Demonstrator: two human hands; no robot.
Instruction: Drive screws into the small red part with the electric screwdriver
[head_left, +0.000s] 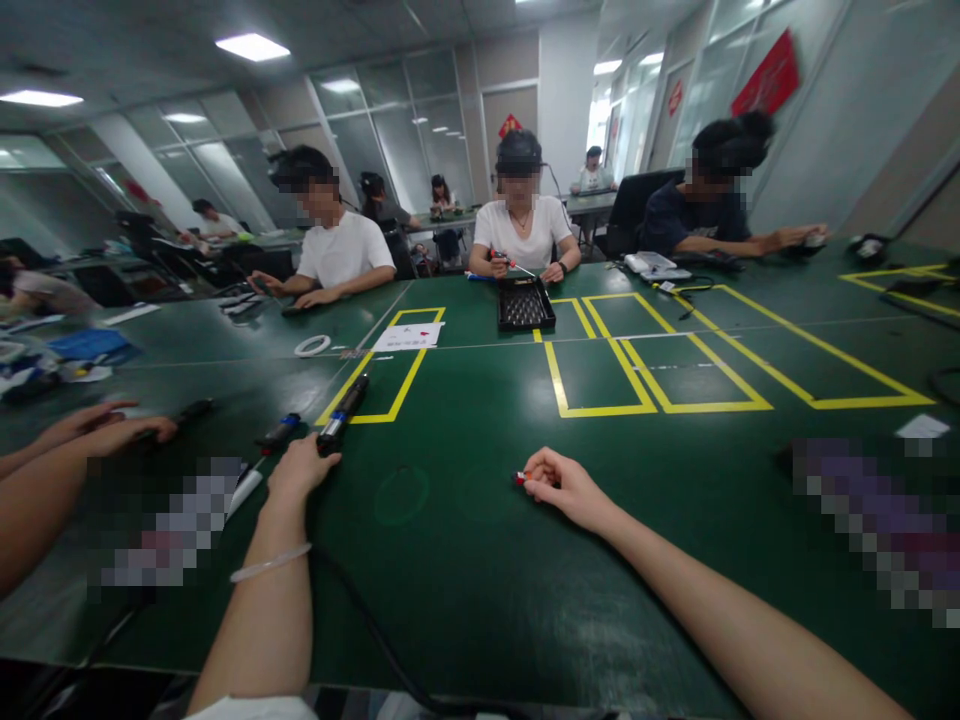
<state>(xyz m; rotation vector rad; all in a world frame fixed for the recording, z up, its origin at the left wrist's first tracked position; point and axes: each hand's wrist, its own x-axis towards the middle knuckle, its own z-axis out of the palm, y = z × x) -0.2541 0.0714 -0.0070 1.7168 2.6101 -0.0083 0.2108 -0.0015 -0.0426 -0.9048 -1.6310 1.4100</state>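
Observation:
My left hand (300, 470) rests on the green table (480, 560) with its fingers closed round the near end of a black pen-like tool (343, 410) that points away from me. A white bracelet sits on that wrist. My right hand (561, 485) lies to the right, fingers pinched on a small red object (519, 478) touching the table. A second dark tool with a blue band (279, 432) lies just left of my left hand.
A black tray (525, 303) stands across the table before a seated person holding a red tool. Yellow tape rectangles (660, 360) mark the surface. A white ring (312, 346) and a paper sheet (409, 336) lie at far left. Another person's arms (52, 470) reach in at left.

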